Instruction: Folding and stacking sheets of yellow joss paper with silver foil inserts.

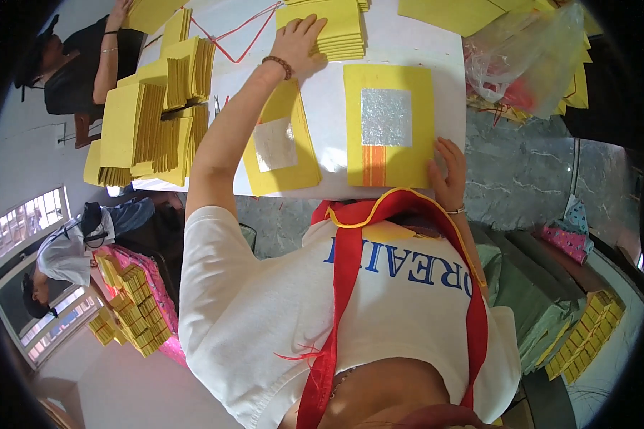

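Hands out on the yellow paper sheets!
Left hand [298, 44] lies flat and open on the stack [336, 28] at twelve o'clock; right hand [448, 175], fingers spread, grips nothing, pressing the silver-foiled sheet's [388, 125] edge at three o'clock.

Yellow paper stack [336, 32]: flat, top centre of frame. Yellow sheet with silver foil square and orange stripe [388, 125]: flat, centre.

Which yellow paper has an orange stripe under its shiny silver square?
The yellow sheet by the right hand, near the table's front edge. It has an orange stripe below its silver square. The sheet under the left arm shows silver only.
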Demonstrator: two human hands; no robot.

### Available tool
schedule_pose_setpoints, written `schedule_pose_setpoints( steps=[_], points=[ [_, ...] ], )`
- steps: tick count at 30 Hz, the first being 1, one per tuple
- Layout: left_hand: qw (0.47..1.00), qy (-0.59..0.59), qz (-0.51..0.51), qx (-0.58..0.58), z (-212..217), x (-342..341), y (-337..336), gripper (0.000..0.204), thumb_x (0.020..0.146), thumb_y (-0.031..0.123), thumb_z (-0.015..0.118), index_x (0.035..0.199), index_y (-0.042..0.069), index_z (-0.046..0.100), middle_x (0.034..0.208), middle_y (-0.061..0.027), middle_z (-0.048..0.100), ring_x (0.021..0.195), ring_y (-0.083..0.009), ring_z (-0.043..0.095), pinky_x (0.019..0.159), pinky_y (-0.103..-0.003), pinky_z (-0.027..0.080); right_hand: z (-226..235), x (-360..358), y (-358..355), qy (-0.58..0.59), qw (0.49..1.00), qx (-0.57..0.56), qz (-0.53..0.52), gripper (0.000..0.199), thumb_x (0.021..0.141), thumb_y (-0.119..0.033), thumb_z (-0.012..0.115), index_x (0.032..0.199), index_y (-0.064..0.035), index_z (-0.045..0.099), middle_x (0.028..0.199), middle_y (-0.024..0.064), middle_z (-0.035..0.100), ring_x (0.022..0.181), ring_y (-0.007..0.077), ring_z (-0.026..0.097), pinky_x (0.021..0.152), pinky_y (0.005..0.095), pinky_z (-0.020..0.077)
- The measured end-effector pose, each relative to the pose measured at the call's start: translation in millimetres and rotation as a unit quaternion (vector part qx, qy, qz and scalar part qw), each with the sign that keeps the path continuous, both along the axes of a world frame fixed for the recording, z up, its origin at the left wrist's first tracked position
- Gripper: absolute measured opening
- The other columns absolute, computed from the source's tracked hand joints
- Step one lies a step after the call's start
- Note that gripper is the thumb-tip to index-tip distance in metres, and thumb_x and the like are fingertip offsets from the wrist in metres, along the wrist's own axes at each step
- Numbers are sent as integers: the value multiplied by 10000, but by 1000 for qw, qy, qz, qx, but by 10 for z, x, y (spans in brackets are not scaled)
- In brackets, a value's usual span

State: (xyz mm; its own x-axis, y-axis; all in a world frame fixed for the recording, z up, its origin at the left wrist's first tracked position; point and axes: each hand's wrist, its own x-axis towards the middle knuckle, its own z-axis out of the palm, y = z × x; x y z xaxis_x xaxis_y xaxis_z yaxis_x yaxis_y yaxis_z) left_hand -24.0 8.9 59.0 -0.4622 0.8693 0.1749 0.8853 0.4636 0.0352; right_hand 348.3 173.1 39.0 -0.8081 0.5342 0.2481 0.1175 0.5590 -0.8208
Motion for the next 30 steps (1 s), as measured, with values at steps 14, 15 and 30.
schedule_pose_setpoints(
  steps=[14, 15, 30],
  points=[
    [979, -80, -157, 105, 360, 1465, -169, 458, 751, 206, 633, 1183, 98, 523, 1161, -142, 526, 989, -319, 505, 825, -410, 401, -94, -61, -8, 5, 993, 68, 93, 286, 747, -116, 635, 1027, -65, 621, 1109, 105, 584, 1011, 289, 552, 859, 367, 431],
    [975, -109, -175, 84, 277, 1700, -263, 462, 751, 239, 638, 1178, 96, 529, 1149, -137, 532, 997, -310, 507, 817, -400, 402, -59, -73, -32, 2, 993, 66, 93, 280, 750, -104, 630, 1025, -54, 620, 1112, 111, 584, 999, 290, 561, 854, 358, 438],
    [908, -369, -178, 89, 240, 2039, -499, 170, 813, 169, 619, 929, 44, 630, 796, -107, 597, 755, -254, 576, 667, -327, 464, -38, -46, -53, 12, 967, -242, 75, 375, 958, -237, 363, 1057, 25, 612, 1193, 116, 518, 1137, 203, 461, 990, 294, 313]
  ],
)
